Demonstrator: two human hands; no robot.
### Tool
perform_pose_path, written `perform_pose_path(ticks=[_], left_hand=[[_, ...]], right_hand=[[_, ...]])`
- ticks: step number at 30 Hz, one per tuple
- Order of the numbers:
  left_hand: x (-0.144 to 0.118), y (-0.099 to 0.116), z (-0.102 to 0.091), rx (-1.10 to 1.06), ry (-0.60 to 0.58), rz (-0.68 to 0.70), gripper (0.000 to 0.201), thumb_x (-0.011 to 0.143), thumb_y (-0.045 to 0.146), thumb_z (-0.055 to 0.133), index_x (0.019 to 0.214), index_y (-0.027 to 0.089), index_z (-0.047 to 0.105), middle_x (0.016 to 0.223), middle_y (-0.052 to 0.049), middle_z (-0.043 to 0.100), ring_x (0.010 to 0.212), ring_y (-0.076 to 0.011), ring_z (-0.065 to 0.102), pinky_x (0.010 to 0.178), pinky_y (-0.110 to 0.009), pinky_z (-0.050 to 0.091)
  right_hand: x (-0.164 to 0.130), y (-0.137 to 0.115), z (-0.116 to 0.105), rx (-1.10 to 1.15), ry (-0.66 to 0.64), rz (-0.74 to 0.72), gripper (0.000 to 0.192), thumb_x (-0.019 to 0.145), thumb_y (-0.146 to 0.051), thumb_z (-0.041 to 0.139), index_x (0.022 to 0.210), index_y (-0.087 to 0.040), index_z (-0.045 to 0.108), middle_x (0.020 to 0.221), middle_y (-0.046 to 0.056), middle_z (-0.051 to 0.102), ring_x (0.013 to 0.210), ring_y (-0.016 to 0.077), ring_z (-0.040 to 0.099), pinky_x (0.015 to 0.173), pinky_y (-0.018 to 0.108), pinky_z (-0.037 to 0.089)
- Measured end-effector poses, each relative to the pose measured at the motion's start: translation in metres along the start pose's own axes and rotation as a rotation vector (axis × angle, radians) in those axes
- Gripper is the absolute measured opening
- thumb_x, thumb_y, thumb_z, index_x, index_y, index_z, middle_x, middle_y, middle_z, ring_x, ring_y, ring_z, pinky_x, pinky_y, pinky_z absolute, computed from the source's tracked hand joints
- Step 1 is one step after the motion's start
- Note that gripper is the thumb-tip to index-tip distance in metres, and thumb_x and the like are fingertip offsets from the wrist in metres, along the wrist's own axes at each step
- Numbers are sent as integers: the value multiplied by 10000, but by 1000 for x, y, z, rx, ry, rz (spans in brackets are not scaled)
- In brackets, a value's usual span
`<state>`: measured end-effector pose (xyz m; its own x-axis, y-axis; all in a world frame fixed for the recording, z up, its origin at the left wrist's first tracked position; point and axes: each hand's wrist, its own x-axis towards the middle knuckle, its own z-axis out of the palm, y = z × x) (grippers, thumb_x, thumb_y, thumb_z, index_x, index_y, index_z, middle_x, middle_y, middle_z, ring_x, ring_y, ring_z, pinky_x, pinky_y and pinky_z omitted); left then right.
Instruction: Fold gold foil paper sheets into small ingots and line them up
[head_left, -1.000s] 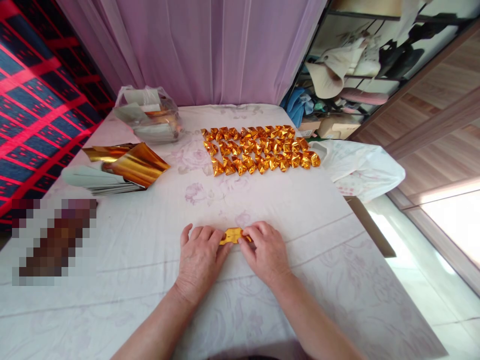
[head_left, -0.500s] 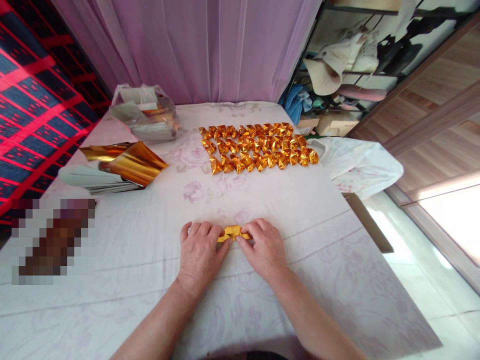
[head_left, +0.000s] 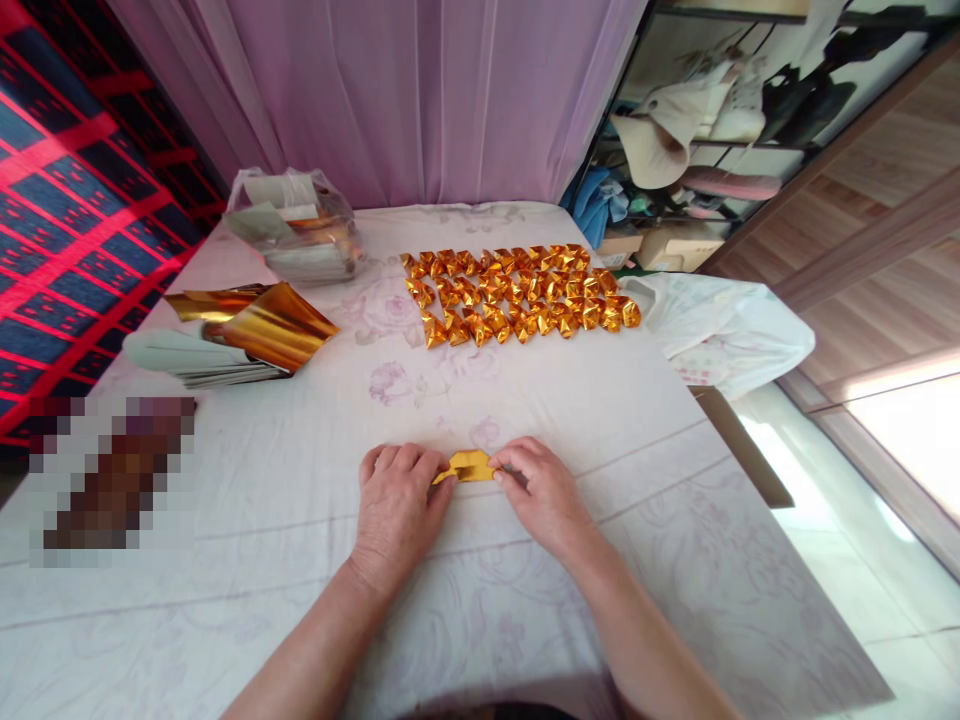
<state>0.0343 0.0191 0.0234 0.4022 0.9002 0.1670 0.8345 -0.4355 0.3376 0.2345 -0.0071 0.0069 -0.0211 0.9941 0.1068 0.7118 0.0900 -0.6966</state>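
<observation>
A small folded piece of gold paper [head_left: 472,465] lies low over the table between my two hands. My left hand [head_left: 401,500] has its thumb and fingers closed on the paper's left end. At the right end, my right hand [head_left: 540,495] pinches it between thumb and fingertips. The paper's middle shows a raised, angular top edge with a darker fold below it. My fingers hide both of its ends. Farther back on the table, several shiny gold folded paper pieces [head_left: 525,290] sit in three rows.
A stack of gold foil sheets [head_left: 277,325] fans out at the left, with a clear plastic bag [head_left: 300,225] of more sheets behind it. A blurred-out patch [head_left: 120,475] lies left of my hands. A white plastic bag [head_left: 735,330] hangs by the right edge of the floral-covered table [head_left: 300,440].
My right hand has shifted slightly right, and its thumb has moved off the paper's middle. More of the gold paper's centre shows now. My left hand stays almost in place.
</observation>
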Motion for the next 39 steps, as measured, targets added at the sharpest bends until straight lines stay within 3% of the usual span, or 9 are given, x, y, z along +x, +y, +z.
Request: perform_pose_path(ticks=[20,27,32,39], left_hand=[[-3,-17,0,-143,-10,12,256,932,193,513,967,305,741,920,-14,705,868,-205,595,916,-440,392],[-2,-18,-2,-157,-17,27,285,911,173,484,952,291,739,908,-23,706,869,-201,603,949,-457,392],[-3,-18,-2,-178,8,32,211,892,230,525,938,274,726,927,-27,710,889,-209,613,1027,-503,344],[-3,-20,2,-130,55,57,125,858,310,645,956,264,708,922,-22,718,898,-231,636,1030,-511,350]], right_hand=[[-2,10,-5,38,-36,-115,411,744,52,432,925,-217,685,962,38,661,906,164,647,826,321,531],[-2,14,-13,171,-15,-126,396,722,25,418,915,-215,666,961,37,671,904,157,652,817,311,531],[-1,18,-13,229,83,-74,333,742,-31,420,908,-219,639,970,40,671,871,151,645,759,284,526],[-1,17,-10,242,121,23,296,817,-158,478,1065,-226,623,1024,52,670,864,147,655,701,261,532]])
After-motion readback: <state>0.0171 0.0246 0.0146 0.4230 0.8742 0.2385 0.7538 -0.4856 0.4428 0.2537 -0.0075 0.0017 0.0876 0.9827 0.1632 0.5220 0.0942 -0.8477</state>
